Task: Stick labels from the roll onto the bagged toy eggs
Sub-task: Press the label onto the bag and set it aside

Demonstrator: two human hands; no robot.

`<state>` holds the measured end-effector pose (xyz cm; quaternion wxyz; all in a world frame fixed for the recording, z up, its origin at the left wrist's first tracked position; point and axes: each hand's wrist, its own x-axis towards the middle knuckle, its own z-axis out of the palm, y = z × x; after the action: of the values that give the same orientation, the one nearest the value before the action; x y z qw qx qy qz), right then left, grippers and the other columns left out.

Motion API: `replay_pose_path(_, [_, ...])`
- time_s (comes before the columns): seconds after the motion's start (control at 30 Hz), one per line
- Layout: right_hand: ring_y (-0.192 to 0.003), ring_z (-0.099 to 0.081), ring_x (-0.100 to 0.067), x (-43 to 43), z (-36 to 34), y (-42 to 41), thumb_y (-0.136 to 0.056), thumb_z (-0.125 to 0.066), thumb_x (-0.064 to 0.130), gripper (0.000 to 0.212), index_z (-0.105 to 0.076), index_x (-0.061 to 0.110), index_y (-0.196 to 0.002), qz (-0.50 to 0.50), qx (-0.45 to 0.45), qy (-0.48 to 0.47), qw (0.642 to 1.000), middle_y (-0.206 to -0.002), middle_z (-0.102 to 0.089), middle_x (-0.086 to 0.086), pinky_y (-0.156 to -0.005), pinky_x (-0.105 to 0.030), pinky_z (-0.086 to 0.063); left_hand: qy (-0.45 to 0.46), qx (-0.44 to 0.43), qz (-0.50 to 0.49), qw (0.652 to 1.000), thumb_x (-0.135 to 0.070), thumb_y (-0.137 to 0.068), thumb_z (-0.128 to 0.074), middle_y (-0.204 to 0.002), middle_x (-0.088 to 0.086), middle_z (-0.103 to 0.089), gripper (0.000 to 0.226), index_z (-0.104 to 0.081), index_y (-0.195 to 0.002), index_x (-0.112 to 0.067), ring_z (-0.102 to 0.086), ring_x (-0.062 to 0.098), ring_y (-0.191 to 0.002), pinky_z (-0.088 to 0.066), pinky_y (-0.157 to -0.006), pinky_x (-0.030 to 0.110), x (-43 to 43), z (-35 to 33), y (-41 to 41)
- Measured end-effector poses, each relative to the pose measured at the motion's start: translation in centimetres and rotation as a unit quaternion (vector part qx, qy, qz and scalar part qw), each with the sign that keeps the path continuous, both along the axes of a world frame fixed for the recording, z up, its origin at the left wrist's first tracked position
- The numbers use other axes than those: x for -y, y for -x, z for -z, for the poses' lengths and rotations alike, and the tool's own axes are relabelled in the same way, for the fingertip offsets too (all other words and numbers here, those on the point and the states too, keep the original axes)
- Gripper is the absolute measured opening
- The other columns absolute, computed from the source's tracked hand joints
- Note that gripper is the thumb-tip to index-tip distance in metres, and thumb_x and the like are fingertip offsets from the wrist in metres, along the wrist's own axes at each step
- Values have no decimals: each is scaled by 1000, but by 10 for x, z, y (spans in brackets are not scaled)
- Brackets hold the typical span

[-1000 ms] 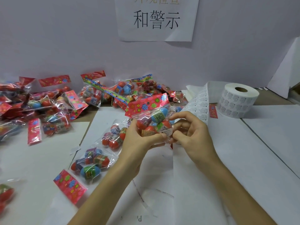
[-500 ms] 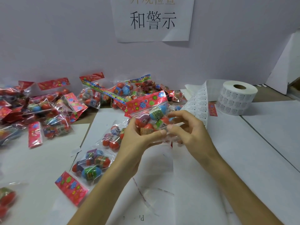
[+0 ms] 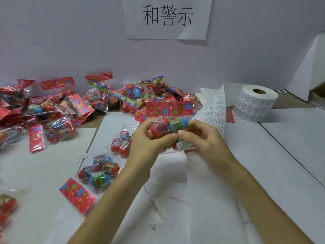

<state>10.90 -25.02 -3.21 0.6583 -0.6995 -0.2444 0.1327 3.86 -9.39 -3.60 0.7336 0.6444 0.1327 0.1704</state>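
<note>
A clear bag of toy eggs [image 3: 169, 125] with a red flowered header card is held upright above the table between both hands. My left hand [image 3: 146, 145] grips its left side. My right hand [image 3: 202, 140] pinches its lower right corner, where a white warning label [image 3: 183, 146] sits on the plastic. The label roll [image 3: 255, 103] stands at the back right, and its loose strip of labels [image 3: 213, 111] curls up behind my right hand.
Many bagged eggs [image 3: 52, 111] are heaped at the left and back centre against the wall. Two more bags [image 3: 98, 171] lie on the white paper just left of my left arm. A paper sign [image 3: 167, 16] hangs on the wall.
The bag has been turned so that its header card stands level and upright. My right hand now presses the label at the bag's lower right corner.
</note>
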Motion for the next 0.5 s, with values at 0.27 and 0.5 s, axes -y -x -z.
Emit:
replay_pose_path(0.27, [-103,-71,-37,-3,2,1,-88,-77,18,35,-65,17,-121,-10,-35,-16,999,-108,-71,-20,-88,-53,-59,-13,-1,-3,1000,-10,-77,-88,-89,1,-79,35,-70,-104,-22,-77,24,-81,-61,-66,25,2,2,1])
replay_pose_path(0.5, [-103,-67,-45,-1,1,-4,-91,-74,14,36,-61,13,-124,24,4,-19,1000,-96,-57,-30,-84,-60,-59,-16,0,4,1000,-11,-83,-83,-92,1,-79,33,-68,-111,-20,-76,19,-81,-59,-67,23,4,4,-1])
